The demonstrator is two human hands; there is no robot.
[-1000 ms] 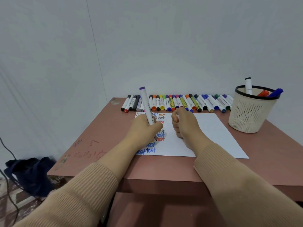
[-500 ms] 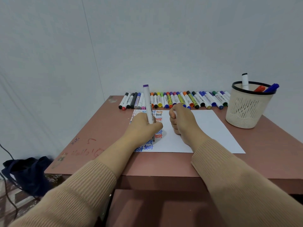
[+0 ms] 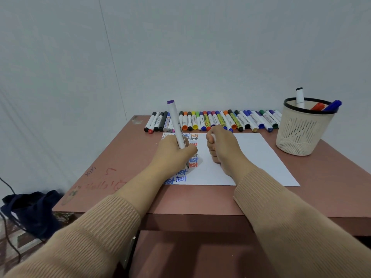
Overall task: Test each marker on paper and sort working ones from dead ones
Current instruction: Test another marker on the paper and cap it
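Centre of frame, I see L hand point(image 3: 172, 155) fingers point(image 3: 190, 152) wrapped round the purple marker point(image 3: 176, 125), long axis near upright, tip down on paper point(image 3: 251, 157) among the test words point(image 3: 181, 179). R hand point(image 3: 222, 147) just right of it, fist curled, prob. round its cap point(image 3: 213, 138).

Plain pale grey-white wall point(image 3: 200, 47), vertical seam point(image 3: 112, 67) running down twd the worktop's back-left corner. Worktop point(image 3: 124, 157) reddish-brown, matte; worn patch point(image 3: 137, 119) at that corner, red & dark scribbles point(image 3: 100, 182) nr the front-left edge. Soft, even light. Floor point(image 3: 12, 247) at left is patterned; dark bag point(image 3: 30, 209) slumped on it, black cable point(image 3: 9, 235) beside.
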